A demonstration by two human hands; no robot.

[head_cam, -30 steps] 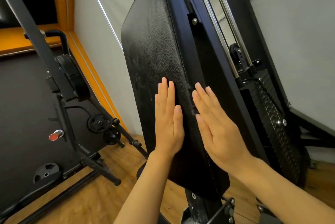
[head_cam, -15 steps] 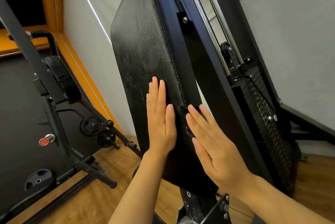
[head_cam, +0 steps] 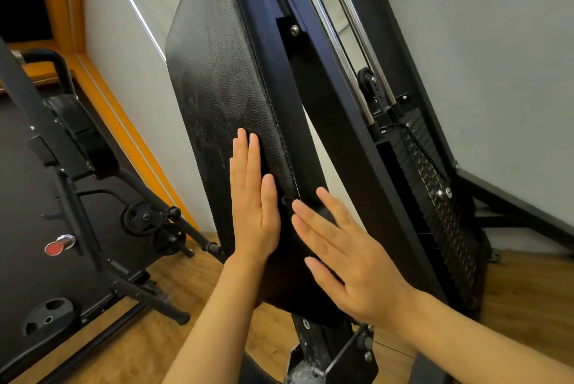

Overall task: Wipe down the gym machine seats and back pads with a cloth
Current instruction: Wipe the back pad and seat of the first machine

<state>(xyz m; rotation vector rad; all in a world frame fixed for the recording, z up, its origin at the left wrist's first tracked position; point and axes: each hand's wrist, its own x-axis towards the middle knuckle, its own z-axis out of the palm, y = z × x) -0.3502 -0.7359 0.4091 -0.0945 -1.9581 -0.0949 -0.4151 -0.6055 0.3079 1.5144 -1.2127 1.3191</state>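
Observation:
A tall black textured back pad (head_cam: 223, 79) stands upright on the gym machine's dark frame (head_cam: 313, 79), filling the middle of the head view. My left hand (head_cam: 253, 206) lies flat on the pad's front face near its right seam, fingers straight and pointing up. Just to its right, my right hand (head_cam: 344, 253) has straight fingers angled up-left, over the pad's side edge by the seam; whether it touches I cannot tell. No cloth shows in either hand or anywhere in view.
Behind the pad to the right are the chrome guide rods (head_cam: 341, 41) and the weight stack (head_cam: 435, 203). At left stands another machine frame (head_cam: 84, 184) with weight plates (head_cam: 141, 217). Wooden floor (head_cam: 161, 315) runs below, a grey wall (head_cam: 497, 57) behind.
Both hands have slid a little lower on the pad while staying flat. The view has shifted slightly, so the pad sits further left in frame.

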